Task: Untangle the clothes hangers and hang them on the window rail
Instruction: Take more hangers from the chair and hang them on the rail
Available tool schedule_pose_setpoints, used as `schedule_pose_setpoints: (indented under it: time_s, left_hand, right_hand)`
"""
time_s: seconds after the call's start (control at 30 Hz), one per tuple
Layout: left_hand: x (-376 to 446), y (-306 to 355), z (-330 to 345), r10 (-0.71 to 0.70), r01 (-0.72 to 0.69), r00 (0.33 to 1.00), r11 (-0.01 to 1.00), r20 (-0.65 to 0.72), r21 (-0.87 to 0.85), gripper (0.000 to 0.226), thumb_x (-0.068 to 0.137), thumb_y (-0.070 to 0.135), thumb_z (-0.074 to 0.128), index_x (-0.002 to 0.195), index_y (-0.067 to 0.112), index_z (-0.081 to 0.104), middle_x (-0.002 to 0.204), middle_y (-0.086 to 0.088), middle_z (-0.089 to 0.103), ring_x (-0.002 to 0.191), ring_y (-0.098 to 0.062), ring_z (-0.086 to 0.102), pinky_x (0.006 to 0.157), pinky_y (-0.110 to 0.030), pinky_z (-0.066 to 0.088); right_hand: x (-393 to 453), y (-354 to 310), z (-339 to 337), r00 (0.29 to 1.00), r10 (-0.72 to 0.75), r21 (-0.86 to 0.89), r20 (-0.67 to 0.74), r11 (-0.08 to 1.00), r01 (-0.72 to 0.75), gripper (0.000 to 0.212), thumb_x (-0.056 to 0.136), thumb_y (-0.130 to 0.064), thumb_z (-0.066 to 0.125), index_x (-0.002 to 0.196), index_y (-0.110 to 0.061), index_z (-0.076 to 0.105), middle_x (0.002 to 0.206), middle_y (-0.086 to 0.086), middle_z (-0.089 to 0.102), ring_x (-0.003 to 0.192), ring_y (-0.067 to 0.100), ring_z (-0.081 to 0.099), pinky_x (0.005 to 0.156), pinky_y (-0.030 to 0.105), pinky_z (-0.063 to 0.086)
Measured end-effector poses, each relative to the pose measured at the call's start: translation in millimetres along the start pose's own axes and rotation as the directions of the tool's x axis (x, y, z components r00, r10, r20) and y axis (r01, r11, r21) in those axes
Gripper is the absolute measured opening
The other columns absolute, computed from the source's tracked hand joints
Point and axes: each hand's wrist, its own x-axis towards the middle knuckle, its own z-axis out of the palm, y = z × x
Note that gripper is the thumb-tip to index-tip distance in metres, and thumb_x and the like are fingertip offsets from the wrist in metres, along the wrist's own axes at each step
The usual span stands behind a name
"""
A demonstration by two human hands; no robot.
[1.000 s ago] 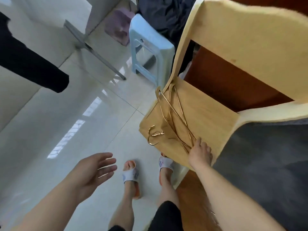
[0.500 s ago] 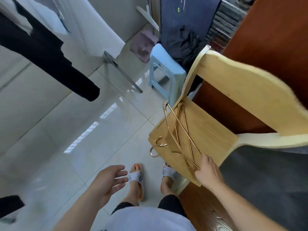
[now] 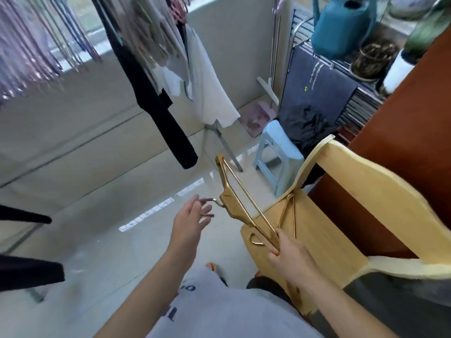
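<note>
A gold metal hanger [image 3: 231, 203] is lifted off the wooden chair seat [image 3: 314, 242], tilted with its far tip up. My right hand [image 3: 290, 257] is shut on its near corner. The hanger's hook [image 3: 211, 207] points left and sits by the fingertips of my left hand [image 3: 190, 220], which is open with fingers spread. A second gold hanger [image 3: 289, 213] still lies on the seat, its hook [image 3: 256, 240] near my right hand. The window rail is not clearly visible.
Clothes hang on a rack at upper left, with a black sleeve [image 3: 168, 123] dangling near the lifted hanger. A light blue stool [image 3: 275, 152] stands beyond the chair. A dark cabinet with plants and a teal watering can [image 3: 341, 28] is at the right.
My right hand has closed on one hanger and raised it off the seat, apart from the other. My left hand has risen toward its hook. The view has tilted up.
</note>
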Motion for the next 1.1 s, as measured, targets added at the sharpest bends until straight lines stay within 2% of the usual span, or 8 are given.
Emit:
schedule_pose_setpoints:
  time_s: [0.13, 0.27, 0.33, 0.5, 0.6, 0.73, 0.97, 1.1]
  left_hand:
    - [-5, 10, -22, 0.045, -0.046, 0.999, 0.998, 0.018, 0.037, 0.028, 0.110, 0.016, 0.042, 0.133, 0.015, 0.058, 0.123, -0.003, 0.071, 0.117, -0.012, 0.067, 0.100, -0.033, 0.053]
    - [-1, 13, -55, 0.125, -0.206, 0.966, 0.902, 0.228, 0.380, 0.032, 0.105, 0.008, 0.053, 0.130, 0.022, 0.065, 0.117, 0.004, 0.075, 0.112, -0.015, 0.068, 0.095, -0.036, 0.055]
    - [-2, 20, -65, 0.176, -0.377, 0.910, 0.731, 0.377, 0.568, 0.036, 0.106, 0.007, 0.048, 0.134, 0.023, 0.064, 0.122, 0.012, 0.072, 0.116, -0.008, 0.066, 0.095, -0.035, 0.056]
    - [-11, 66, -68, -0.010, -0.713, 0.701, 0.008, 0.713, 0.701, 0.052, 0.102, 0.003, 0.044, 0.132, 0.043, 0.059, 0.100, 0.024, 0.064, 0.092, 0.003, 0.057, 0.080, -0.021, 0.046]
    - [-16, 89, -66, -0.097, -0.822, 0.566, -0.146, 0.819, 0.551, 0.053, 0.100, 0.001, 0.051, 0.135, 0.040, 0.059, 0.114, 0.024, 0.065, 0.095, 0.005, 0.058, 0.084, -0.013, 0.042]
    - [-9, 91, -69, -0.054, -0.872, 0.479, -0.140, 0.876, 0.468, 0.045, 0.100, 0.005, 0.057, 0.136, 0.032, 0.061, 0.129, 0.017, 0.066, 0.109, -0.001, 0.061, 0.087, -0.002, 0.036]
    - [-6, 68, -71, 0.071, -0.688, 0.720, 0.201, 0.690, 0.697, 0.027, 0.107, 0.021, 0.048, 0.128, 0.028, 0.064, 0.112, 0.019, 0.071, 0.107, 0.000, 0.064, 0.096, -0.029, 0.053]
    - [-7, 67, -64, 0.070, -0.658, 0.750, 0.177, 0.658, 0.732, 0.025, 0.108, 0.018, 0.042, 0.119, 0.023, 0.065, 0.107, 0.016, 0.072, 0.103, -0.005, 0.066, 0.090, -0.023, 0.052]
  right_hand:
    - [1, -16, -4, 0.992, -0.041, 0.020, 0.118, 0.999, 0.039, 0.021, 0.081, -0.033, 0.057, 0.102, -0.030, 0.052, 0.090, -0.005, 0.063, 0.079, 0.016, 0.063, 0.071, 0.040, 0.059]
    - [6, -20, -19, 0.961, -0.053, -0.033, 0.271, 0.997, 0.064, 0.028, 0.077, -0.027, 0.055, 0.104, -0.026, 0.060, 0.084, -0.003, 0.065, 0.067, 0.017, 0.060, 0.057, 0.031, 0.053]
    - [7, -22, -28, 0.925, -0.068, -0.040, 0.375, 0.995, 0.090, 0.026, 0.076, -0.027, 0.056, 0.100, -0.020, 0.063, 0.078, 0.001, 0.060, 0.061, 0.016, 0.053, 0.052, 0.029, 0.047]
    - [-1, -24, -49, 0.830, 0.002, -0.099, 0.557, 0.993, 0.064, 0.029, 0.075, -0.029, 0.061, 0.097, -0.011, 0.061, 0.068, 0.002, 0.051, 0.058, 0.020, 0.048, 0.053, 0.034, 0.043]
    - [-5, -25, -51, 0.802, 0.012, -0.093, 0.597, 0.994, 0.054, 0.024, 0.074, -0.029, 0.062, 0.092, -0.013, 0.061, 0.063, 0.001, 0.053, 0.055, 0.019, 0.047, 0.051, 0.032, 0.042]
    - [-9, -23, -47, 0.805, 0.016, -0.061, 0.593, 0.998, 0.025, 0.030, 0.074, -0.030, 0.064, 0.099, -0.013, 0.064, 0.066, 0.001, 0.055, 0.059, 0.020, 0.047, 0.057, 0.037, 0.042]
    - [-17, -25, -46, 0.820, 0.008, -0.007, 0.572, 1.000, -0.004, 0.024, 0.079, -0.025, 0.064, 0.101, -0.017, 0.063, 0.068, 0.002, 0.054, 0.060, 0.019, 0.048, 0.058, 0.033, 0.045]
    - [-17, -24, -44, 0.819, 0.008, 0.006, 0.574, 1.000, -0.015, 0.028, 0.078, -0.027, 0.064, 0.104, -0.016, 0.064, 0.068, 0.004, 0.054, 0.060, 0.020, 0.047, 0.057, 0.035, 0.045]
